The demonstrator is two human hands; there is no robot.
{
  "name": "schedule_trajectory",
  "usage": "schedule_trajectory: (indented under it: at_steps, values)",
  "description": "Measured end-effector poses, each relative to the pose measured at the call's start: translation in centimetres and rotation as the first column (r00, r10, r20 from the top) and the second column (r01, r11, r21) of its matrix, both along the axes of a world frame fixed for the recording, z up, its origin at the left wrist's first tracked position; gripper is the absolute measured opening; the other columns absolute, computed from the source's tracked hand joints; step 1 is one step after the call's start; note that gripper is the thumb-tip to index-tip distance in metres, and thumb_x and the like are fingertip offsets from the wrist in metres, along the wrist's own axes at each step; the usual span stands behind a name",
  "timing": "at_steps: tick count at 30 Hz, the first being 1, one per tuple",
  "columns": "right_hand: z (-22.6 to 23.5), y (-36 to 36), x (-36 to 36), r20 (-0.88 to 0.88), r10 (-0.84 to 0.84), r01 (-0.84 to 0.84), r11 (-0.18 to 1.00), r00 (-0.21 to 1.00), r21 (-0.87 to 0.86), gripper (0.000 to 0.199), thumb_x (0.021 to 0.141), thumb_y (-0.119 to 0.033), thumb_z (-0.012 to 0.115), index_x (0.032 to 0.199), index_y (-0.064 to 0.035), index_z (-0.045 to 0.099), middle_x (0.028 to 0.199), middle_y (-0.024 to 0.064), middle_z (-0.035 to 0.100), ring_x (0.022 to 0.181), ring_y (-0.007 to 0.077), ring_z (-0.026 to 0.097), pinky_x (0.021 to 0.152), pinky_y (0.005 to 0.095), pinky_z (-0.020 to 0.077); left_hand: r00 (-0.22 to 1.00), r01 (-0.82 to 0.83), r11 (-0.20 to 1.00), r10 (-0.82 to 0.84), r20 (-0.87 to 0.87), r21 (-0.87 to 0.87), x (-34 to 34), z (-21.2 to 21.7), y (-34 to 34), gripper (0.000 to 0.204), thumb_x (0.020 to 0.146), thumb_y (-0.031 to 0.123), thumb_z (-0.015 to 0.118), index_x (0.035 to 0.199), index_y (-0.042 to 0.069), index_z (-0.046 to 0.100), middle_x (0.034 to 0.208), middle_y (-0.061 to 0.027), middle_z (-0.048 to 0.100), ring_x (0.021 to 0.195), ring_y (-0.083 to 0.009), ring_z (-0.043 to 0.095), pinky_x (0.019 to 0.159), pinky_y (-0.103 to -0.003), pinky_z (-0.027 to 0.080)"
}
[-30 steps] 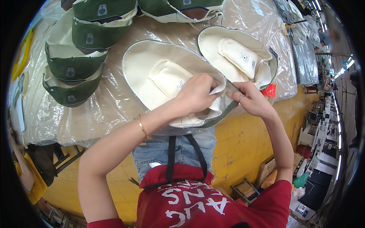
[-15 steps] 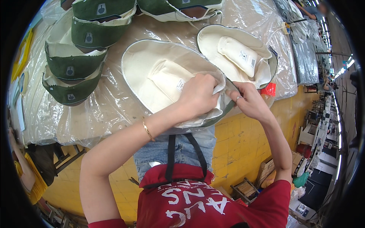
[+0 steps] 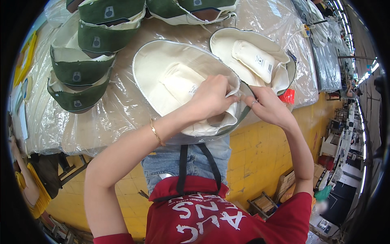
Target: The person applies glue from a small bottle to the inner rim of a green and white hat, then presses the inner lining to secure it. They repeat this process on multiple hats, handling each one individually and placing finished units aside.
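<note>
In front of me lies what looks like a shoe upper [image 3: 152,61], cream lining facing up, with a dark edge and a padded tongue piece inside. My left hand [image 3: 212,97] reaches into its right end, fingers curled and closed on the folded cream lining. Opposite, my right hand [image 3: 269,105] pinches the green outer edge, thumb inside and fingers partly hidden underneath. A ring and a bracelet show on my hands. Just beyond, a second similar upper [image 3: 222,42] rests lining up, its labelled tongue [image 3: 252,61] showing.
Clear plastic sheeting [image 3: 126,126] covers the table. Nested green uppers [image 3: 77,99] stand at the left, with more uppers [image 3: 191,14] at the far edge. A red tag [image 3: 287,96] lies by the right table edge. Beyond is a yellow floor [image 3: 264,148]; another person's arm [image 3: 28,183] shows at far left.
My left hand has shifted slightly left and up, its thumb more visible against the lining. The lining fold has opened a little. The right hand keeps its pinch on the edge.
</note>
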State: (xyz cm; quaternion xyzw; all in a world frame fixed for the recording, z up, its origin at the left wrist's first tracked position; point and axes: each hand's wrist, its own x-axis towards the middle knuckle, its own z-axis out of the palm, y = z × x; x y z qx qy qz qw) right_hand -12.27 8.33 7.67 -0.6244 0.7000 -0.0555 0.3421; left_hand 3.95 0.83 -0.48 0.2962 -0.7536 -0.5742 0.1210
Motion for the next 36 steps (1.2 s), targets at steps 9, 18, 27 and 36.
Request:
schedule_trajectory:
  at_steps: [9,18,27,36]
  values:
    - [0.3,-0.4,0.2,0.016,-0.027,0.025,0.994,1.000,0.108,0.025,0.089,-0.015,0.056,0.085,0.0101,0.058,0.060,0.0145,0.048,0.058,0.0208,0.046,0.056,0.0370,0.0385,0.998,-0.008,0.999,0.005,0.070,0.043,0.0,0.2,0.0,0.022,0.076,0.018,0.075,0.080,-0.004,0.071,0.077,-0.0239,0.068,0.080,-0.0385,0.068,0.073,-0.044,0.053]
    - [-1.1,0.9,-0.5,0.111,-0.156,0.139,0.979,0.981,0.149,0.021,0.093,-0.012,0.056,0.093,0.0086,0.061,0.063,-0.0006,0.045,0.062,0.0067,0.038,0.053,0.0291,0.0346,0.996,-0.084,0.989,0.083,-0.014,-0.118,-0.1,-0.1,1.2,0.022,0.077,0.017,0.069,0.076,-0.005,0.070,0.068,-0.0252,0.063,0.066,-0.0391,0.064,0.064,-0.044,0.050]
    - [-0.8,1.1,0.2,0.097,-0.137,0.129,0.988,0.986,0.081,0.021,0.086,-0.009,0.051,0.083,0.0106,0.058,0.060,0.0177,0.055,0.055,0.0224,0.054,0.056,0.0389,0.0428,0.991,-0.130,0.949,0.136,0.000,-0.286,-0.2,-0.6,2.8,0.022,0.075,0.016,0.066,0.076,-0.006,0.067,0.072,-0.0263,0.063,0.074,-0.0427,0.064,0.071,-0.048,0.052]
    - [-1.0,1.3,-0.4,0.177,-0.137,0.113,0.984,0.975,0.139,0.024,0.095,-0.016,0.055,0.093,0.0075,0.061,0.063,-0.0011,0.044,0.062,0.0063,0.038,0.053,0.0287,0.0343,0.996,0.081,0.995,-0.082,-0.018,-0.060,0.3,-0.7,0.0,0.019,0.078,0.015,0.069,0.079,-0.004,0.070,0.076,-0.0246,0.066,0.076,-0.0392,0.066,0.071,-0.044,0.051]
